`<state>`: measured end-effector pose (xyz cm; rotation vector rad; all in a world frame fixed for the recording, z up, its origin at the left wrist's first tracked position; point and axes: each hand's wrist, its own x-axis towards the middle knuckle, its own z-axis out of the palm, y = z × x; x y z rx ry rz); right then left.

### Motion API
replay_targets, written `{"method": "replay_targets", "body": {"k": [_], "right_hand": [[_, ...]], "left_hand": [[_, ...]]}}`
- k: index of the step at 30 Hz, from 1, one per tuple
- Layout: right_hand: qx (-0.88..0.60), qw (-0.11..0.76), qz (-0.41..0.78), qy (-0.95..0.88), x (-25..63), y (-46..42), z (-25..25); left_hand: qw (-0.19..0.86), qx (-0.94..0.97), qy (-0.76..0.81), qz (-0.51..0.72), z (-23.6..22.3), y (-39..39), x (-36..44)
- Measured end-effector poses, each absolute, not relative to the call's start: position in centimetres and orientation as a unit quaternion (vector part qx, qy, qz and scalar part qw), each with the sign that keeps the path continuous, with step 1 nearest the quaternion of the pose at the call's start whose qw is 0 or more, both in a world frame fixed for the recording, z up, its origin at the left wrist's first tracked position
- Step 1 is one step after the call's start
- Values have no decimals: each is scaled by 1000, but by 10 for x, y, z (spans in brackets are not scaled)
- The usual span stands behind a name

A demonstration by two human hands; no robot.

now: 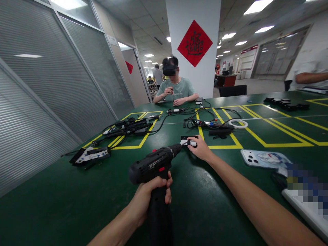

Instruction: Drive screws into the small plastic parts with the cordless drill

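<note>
My left hand (151,194) is wrapped round the grip of a black cordless drill (153,162) with red buttons. The drill points away to the right, and its bit reaches a small black and white part (185,142) on the green table. That part is pinched in the fingers of my right hand (198,147), which rests low on the tabletop. Whether the bit's tip touches the part or a screw in it is too small to tell.
Bundles of black cables (128,127) lie left, more tools and wires (207,123) beyond my right hand. A white ring (238,123), phone (263,159) and black parts (287,103) are on the right. Across the table (115,205) sits a person (176,85) with a headset.
</note>
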<state>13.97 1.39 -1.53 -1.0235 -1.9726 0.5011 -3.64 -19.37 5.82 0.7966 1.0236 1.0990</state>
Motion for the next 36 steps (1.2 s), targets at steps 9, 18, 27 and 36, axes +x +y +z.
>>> {"method": "replay_targets", "body": {"k": [9,18,27,36], "right_hand": [[-405,420,199,-787,140,14,-14],[-407,419,197,-788,140,12,-14],[-409,421,201,-784,139,15,-16],[-406,427,202,-782,139,13,-14]], "left_hand": [[657,355,461,480,60,-195,-36],[659,348,459,483,60,-195,-36],[660,346,464,480,63,-195,-35],[655,348,465,484,63,-195,-36]]}}
